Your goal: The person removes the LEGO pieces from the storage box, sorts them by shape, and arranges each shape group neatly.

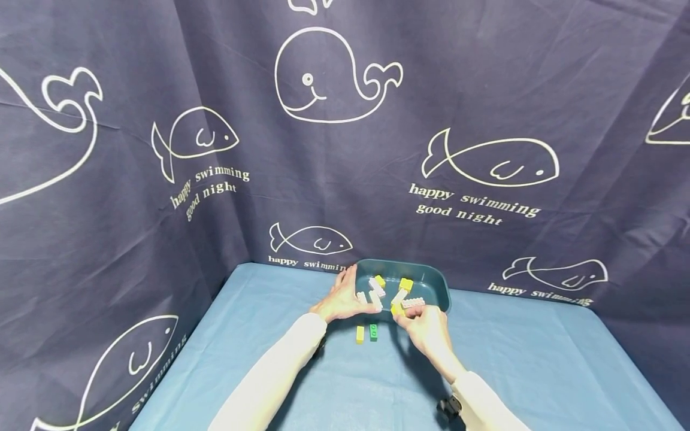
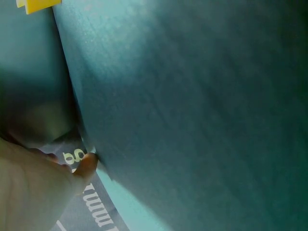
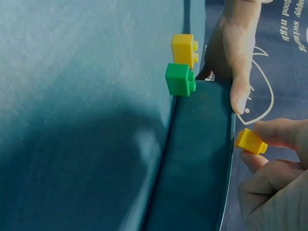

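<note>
A dark teal bin (image 1: 439, 281) holds several white bricks (image 1: 375, 299) and yellow bricks (image 1: 406, 284). At its front left corner my left hand (image 1: 342, 301) grips the bin, the thumb along the front rim and the other fingers down the left side. My right hand (image 1: 427, 330) pinches a small yellow toy brick (image 3: 251, 141) between thumb and fingertips, over the front rim. On the blue cloth before the bin lie a green brick (image 1: 374, 333) and another yellow brick (image 1: 360, 334), side by side. Part of my left hand (image 2: 36, 192) shows in the left wrist view.
A blue cloth (image 1: 517, 371) covers the table. Right behind the bin hangs a dark curtain (image 1: 377, 197) printed with whales and fish, and it also runs along the left side. The bin's back rim stands close against it.
</note>
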`<state>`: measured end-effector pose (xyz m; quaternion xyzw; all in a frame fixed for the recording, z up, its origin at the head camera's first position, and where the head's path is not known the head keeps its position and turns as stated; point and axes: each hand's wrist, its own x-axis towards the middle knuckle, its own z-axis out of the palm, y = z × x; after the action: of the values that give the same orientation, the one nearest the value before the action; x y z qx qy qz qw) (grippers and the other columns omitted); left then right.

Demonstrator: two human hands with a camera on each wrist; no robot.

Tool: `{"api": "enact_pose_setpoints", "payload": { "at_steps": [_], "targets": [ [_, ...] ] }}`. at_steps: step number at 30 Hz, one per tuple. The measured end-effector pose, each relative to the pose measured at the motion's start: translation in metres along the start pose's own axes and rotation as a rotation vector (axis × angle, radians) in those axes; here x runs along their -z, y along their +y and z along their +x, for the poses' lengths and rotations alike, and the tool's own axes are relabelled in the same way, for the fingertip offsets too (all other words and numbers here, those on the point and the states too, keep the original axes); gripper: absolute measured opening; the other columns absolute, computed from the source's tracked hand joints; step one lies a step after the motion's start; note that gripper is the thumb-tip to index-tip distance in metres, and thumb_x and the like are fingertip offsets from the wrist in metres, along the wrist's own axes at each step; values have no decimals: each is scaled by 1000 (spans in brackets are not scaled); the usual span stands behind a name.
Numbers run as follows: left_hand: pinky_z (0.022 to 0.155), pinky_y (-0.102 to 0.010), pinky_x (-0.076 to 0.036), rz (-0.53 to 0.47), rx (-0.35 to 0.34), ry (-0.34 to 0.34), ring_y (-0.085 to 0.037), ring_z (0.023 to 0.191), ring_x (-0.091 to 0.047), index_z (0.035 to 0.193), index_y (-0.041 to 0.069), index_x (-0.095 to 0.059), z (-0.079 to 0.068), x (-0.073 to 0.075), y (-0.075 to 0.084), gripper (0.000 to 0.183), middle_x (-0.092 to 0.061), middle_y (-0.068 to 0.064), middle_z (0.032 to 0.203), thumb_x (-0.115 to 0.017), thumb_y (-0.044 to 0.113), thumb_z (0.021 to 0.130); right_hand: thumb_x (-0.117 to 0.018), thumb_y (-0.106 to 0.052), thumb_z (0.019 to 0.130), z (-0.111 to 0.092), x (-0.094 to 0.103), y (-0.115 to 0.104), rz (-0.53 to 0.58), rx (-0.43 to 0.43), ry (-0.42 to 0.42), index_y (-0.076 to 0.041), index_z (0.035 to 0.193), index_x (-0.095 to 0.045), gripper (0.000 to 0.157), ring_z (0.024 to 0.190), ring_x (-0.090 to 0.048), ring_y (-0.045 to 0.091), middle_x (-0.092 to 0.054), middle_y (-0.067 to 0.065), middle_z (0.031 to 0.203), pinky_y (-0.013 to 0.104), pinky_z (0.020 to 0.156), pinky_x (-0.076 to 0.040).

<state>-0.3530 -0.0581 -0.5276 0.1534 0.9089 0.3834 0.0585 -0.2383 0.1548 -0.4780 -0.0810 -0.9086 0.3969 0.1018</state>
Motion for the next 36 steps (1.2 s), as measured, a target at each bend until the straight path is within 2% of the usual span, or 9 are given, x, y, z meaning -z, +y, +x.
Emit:
{"api": "enact_pose_setpoints", "payload": {
  "at_steps": [4,7,13,21,27,33,36],
  "targets": [
    [137,-63,-20,-8,-10,-3,-35,172,-11,176,12,-12,-2,3,1,136,-21,-11,183,-92,57,75,-91,-24,84,-8,0,0,6,-11,-20,-12,81,-85,14,68,-56,12,-72,-5,67,29,62,-42],
    [137,-61,-21,-2,-14,-6,-34,172,-11,176,13,-12,-2,4,1,137,-21,-11,183,-92,59,75,-91,-24,84,-11,-2,0,4,-3,-34,-12,81,-85,14,67,-55,11,-69,-7,64,29,61,-41],
    [137,-61,-23,-2,-9,-10,-34,172,-12,176,12,-13,-3,7,3,137,-21,-12,183,-93,59,75,-92,-22,84,-15,-9,4,-9,-4,-51,-11,77,-83,16,68,-59,10,-77,-3,71,30,64,-46],
    [136,-63,-24,-4,5,0,-34,172,-11,176,15,-12,-1,2,1,135,-20,-10,184,-92,57,76,-91,-22,84,-16,-20,15,-38,-39,-71,-11,73,-81,19,73,-64,13,-78,-1,73,34,71,-51],
    [135,-65,-25,-12,-12,4,-36,171,-13,176,13,-14,-5,3,1,135,-23,-12,182,-92,58,75,-90,-21,83,-14,-26,22,-59,-21,-76,-12,71,-81,17,73,-65,14,-77,-1,72,36,72,-53],
    [134,-63,-27,0,-13,-1,-36,172,-13,176,15,-14,-7,6,2,136,-22,-9,183,-91,63,75,-91,-19,79,-13,-33,27,-51,27,-60,-13,66,-78,19,71,-65,16,-75,-1,69,38,70,-53],
    [135,-63,-26,-3,-13,1,-36,172,-12,176,16,-14,-6,7,3,136,-21,-9,183,-91,63,75,-91,-21,77,-5,-43,41,-56,57,-38,-16,64,-77,21,69,-64,16,-73,-4,67,38,67,-52]
  ]
}}
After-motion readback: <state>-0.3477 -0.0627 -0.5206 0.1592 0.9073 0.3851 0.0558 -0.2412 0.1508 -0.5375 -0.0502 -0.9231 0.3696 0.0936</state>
